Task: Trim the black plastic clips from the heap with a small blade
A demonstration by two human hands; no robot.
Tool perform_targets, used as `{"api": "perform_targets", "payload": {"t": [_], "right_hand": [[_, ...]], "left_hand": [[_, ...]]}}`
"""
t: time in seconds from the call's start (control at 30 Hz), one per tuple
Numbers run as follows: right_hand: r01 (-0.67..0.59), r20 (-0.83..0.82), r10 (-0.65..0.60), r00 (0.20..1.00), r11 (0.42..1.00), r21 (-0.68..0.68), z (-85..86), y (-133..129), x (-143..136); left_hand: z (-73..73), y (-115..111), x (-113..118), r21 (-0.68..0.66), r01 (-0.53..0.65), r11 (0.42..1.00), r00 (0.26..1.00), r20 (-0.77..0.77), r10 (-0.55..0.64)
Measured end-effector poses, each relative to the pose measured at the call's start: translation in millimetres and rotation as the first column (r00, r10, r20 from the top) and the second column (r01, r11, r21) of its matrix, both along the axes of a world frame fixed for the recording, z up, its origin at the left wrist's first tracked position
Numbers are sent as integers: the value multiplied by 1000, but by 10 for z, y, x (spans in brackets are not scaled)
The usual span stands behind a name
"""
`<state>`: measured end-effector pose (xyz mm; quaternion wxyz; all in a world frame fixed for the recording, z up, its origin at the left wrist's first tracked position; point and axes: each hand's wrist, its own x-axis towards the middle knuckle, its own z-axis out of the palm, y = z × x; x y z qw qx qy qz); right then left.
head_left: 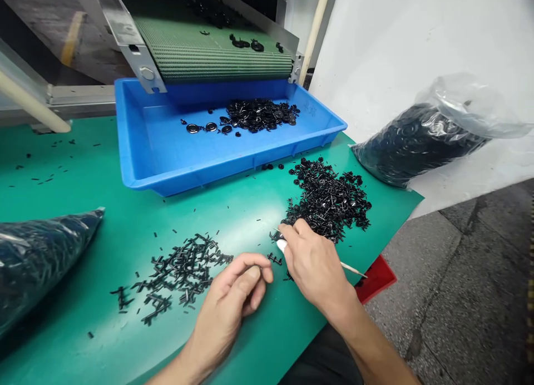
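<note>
My left hand (236, 299) is curled above the green table, its thumb and fingertips together; whatever lies between them is hidden. Beside it on the left is a loose pile of black branched plastic pieces (183, 268). My right hand (311, 260) is closed around a thin pale tool (352, 269), whose shaft sticks out behind the hand to the right. Its fingertips are at the near edge of a heap of small black parts (329, 198). A small black branched piece (274, 258) lies between both hands. Something white shows at my right fingertips.
A blue tray (187, 176) with black round parts stands behind, under the end of a green conveyor belt (217, 62). Filled clear bags lie at the left (45, 257) and back right (417, 137). A red bin (379, 279) sits below the table's right edge.
</note>
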<state>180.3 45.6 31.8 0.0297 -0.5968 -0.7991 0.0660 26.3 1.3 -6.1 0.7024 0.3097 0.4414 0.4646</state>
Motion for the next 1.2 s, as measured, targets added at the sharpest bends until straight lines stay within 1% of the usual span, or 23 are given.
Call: {"api": "perform_targets", "payload": {"t": [0.07,0.1,0.17,0.27,0.33,0.4,0.47,0.53,0.57,0.63,0.73,0.83,0.97,1.03,1.2], "right_hand": [[-22,83,25,996,999,-35,36,53,-66],[-23,95,27,995,999,-42,43,67,-87],[-20,67,22,998,999,-43,33,69,-97],[-3,-75,1,997,999,-34,-16,29,-36],[-8,-243,2,970,1000,-27,-41,-22,26],[-45,-446,33,894,999,-17,-46,-90,80],[-102,-616,79,784,995,-2,-37,-168,110],[-148,-712,114,693,989,15,-27,-242,114],[-162,-737,128,664,986,25,-25,-274,109],[-177,-754,148,639,983,43,-31,-320,93],[-186,-757,155,635,982,45,-57,-355,76],[-162,-770,115,628,987,15,-87,-367,77],[-77,-783,42,621,997,-8,-101,-375,70],[-52,-776,20,631,998,-17,-91,-376,58],[-71,-763,20,646,997,-34,-79,-379,8]], "left_hand": [[23,11,-7,-18,-10,1000,998,54,11],[36,17,-9,-25,-15,1000,997,77,17],[55,27,-12,-45,-20,999,995,101,25],[58,36,-13,-75,-18,997,996,82,24],[53,39,-7,-83,-18,996,998,58,23],[51,43,4,-82,-9,997,999,35,12],[52,47,16,-74,25,997,1000,12,-24],[51,48,23,-59,71,996,997,-10,-72],[48,47,23,-52,85,995,996,-19,-86],[37,40,18,-44,91,995,995,-27,-92],[20,28,2,-28,90,996,996,-24,-90],[13,28,-10,-22,88,996,996,-17,-88],[6,35,-15,-38,78,996,997,-21,-79],[-6,37,-17,-34,77,996,997,-28,-78],[-38,46,-28,-43,92,995,996,-13,-93]]}}
